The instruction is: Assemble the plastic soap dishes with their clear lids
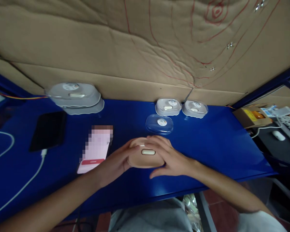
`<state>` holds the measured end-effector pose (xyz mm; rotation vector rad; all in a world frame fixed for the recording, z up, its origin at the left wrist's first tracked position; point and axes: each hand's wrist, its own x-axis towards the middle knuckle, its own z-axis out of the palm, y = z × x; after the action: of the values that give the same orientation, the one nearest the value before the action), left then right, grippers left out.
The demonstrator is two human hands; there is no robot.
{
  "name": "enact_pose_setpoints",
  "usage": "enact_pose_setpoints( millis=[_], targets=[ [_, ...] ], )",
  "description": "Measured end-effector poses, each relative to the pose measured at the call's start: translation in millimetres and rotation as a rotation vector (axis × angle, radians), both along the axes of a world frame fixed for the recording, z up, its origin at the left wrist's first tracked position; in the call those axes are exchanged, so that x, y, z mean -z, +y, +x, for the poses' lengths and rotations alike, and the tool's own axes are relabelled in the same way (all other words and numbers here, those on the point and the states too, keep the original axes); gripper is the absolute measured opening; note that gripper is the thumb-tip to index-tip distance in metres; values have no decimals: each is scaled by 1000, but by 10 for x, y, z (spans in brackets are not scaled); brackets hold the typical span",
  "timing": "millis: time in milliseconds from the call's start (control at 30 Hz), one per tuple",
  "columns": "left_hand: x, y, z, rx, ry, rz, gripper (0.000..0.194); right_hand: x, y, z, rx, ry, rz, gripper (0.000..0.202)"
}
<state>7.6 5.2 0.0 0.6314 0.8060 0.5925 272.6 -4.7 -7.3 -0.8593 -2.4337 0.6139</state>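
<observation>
A beige oval lidded container [145, 161] with a cream pill-shaped piece on its top is held between my two hands above the blue table. My left hand [119, 159] grips its left side, the thumb lying on the upper edge. On the far and right sides, the fingers of my right hand [172, 158] wrap over the top while the thumb sticks out below. Just beyond my hands lies a clear plastic lid [159, 124] with a round white sticker. The underside of the container is hidden.
Two small grey lidded containers [168, 108] stand by the cardboard wall [135, 74], larger stacked ones [79, 100] at back left. A pink-screened phone [95, 148] and a black device [48, 130] with a white cable [26, 185] lie on the blue table [222, 138]. A cardboard box [251, 117] stands right.
</observation>
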Motion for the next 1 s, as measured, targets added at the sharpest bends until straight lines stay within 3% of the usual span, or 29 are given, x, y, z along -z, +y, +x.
enact_pose_setpoints(
  millis=[67,167,267,333,467,567,667,833,1000],
  targets=[
    [7,31,-12,-99,24,-25,45,-14,188,-2,-33,12,-17,76],
    [-2,59,-29,-190,33,-60,38,32,462,206,161,-56,31,61],
    [-12,50,-32,-207,-8,-93,28,99,611,377,302,-202,86,63],
    [-12,39,-25,-229,-29,-126,21,99,606,385,327,-171,93,58],
    [-31,51,0,-287,-23,-183,21,-10,396,225,372,134,31,48],
    [-71,76,11,-318,-50,-209,27,-74,182,91,294,222,-10,51],
    [-95,87,13,-329,-82,-217,31,-67,52,18,163,127,73,67],
    [-69,79,12,-306,-108,-182,33,-19,47,1,79,10,219,77],
    [-77,54,6,-209,-163,-26,44,-52,60,10,52,-57,290,83]
  ],
)
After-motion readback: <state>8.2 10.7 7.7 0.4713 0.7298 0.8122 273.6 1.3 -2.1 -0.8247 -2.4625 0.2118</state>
